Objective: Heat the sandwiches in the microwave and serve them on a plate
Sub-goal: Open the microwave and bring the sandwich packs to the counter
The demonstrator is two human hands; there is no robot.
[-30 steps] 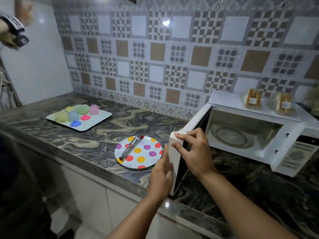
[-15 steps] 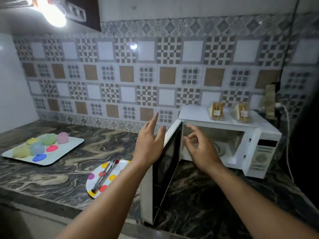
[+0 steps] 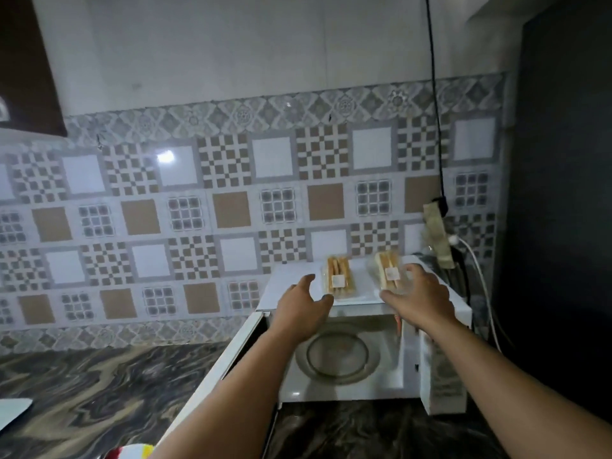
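A white microwave (image 3: 291, 283) stands on the dark marbled counter with its door (image 3: 212, 366) swung wide open to the left. The glass turntable (image 3: 337, 354) inside is bare. Two wrapped sandwiches sit on the microwave's top: the left sandwich (image 3: 338, 276) and the right sandwich (image 3: 387, 271). My left hand (image 3: 303, 308) is raised just left of the left sandwich, fingers spread, holding nothing. My right hand (image 3: 419, 298) reaches the right sandwich with fingers curled around its wrapper, touching it. The rim of the polka-dot plate (image 3: 132, 452) shows at the bottom edge.
A tiled wall rises behind the counter (image 3: 82, 392). A power strip (image 3: 437, 236) with a black cable and a white plug cord hangs right of the microwave. A dark panel fills the far right. A white tray corner (image 3: 13, 412) shows at the left edge.
Both hands left the microwave door, which now stands fully open, and rose to the sandwiches on top. My view lifted, so the plate and tray slid almost out of sight.
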